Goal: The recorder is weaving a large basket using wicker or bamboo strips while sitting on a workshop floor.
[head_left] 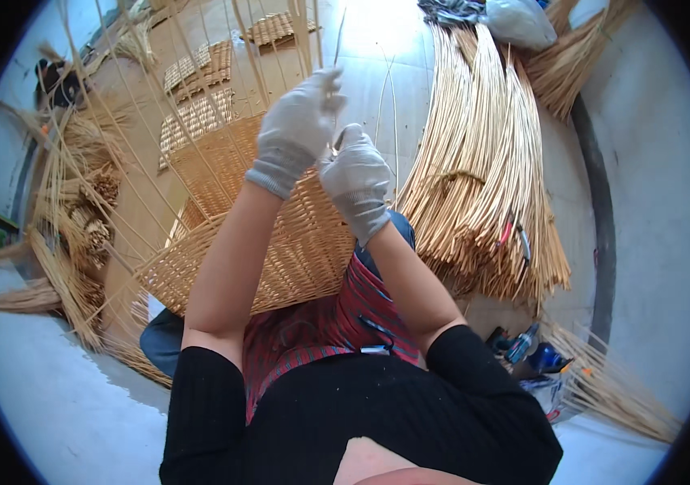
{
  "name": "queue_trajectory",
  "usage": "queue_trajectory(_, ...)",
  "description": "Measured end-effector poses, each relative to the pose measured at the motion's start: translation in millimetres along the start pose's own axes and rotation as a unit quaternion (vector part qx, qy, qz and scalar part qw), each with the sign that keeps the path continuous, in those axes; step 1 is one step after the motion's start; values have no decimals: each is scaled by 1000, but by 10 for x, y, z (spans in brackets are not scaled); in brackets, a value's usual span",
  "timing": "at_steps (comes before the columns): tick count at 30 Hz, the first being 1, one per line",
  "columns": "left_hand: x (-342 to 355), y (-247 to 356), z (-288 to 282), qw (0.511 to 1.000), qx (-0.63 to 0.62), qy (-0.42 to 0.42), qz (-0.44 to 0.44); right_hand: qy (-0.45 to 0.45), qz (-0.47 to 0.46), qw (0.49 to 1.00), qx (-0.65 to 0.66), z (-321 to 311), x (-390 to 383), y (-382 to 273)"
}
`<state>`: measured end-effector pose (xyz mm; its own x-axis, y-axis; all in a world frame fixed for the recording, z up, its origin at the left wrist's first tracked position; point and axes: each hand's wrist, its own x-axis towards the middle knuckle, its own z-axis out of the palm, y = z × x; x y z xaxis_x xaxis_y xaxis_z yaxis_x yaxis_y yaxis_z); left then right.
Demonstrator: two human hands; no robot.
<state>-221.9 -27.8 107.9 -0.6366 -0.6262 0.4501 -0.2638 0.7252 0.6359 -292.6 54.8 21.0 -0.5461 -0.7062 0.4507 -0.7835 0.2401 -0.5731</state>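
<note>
A half-woven wicker basket (300, 263) rests on my lap, its long upright stakes rising from the far left side. Both hands wear pale knitted gloves and are over its right part. My left hand (298, 121) is raised above the weave, fingers curled around a thin wicker rod (340, 36) that points away from me. Lower and to the right, my right hand (358, 179) is closed with thumb and fingers together at the basket's right edge. What lies between those fingers is hidden.
Large bundles of wicker rods (482, 162) lie on the right, with pliers-like handles (523, 242) on them. Woven panels (198, 121) lie beyond the basket. Loose straw-coloured bundles (62, 283) line the left wall. A blue object (547, 358) and small tools are at lower right.
</note>
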Motion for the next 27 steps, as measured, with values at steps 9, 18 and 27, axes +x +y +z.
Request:
queue_trajectory(9,-1117,-232,313,995,-82,-3,-54,-425,114,803,401,-222,380,575)
queue_trajectory(18,-1066,-360,418,992,-59,-25,-105,-310,162,852,390,590,576,993)
queue_trajectory(27,-1042,-350,422,991,-74,-16,-110,-206,246,883,343,380,432,760)
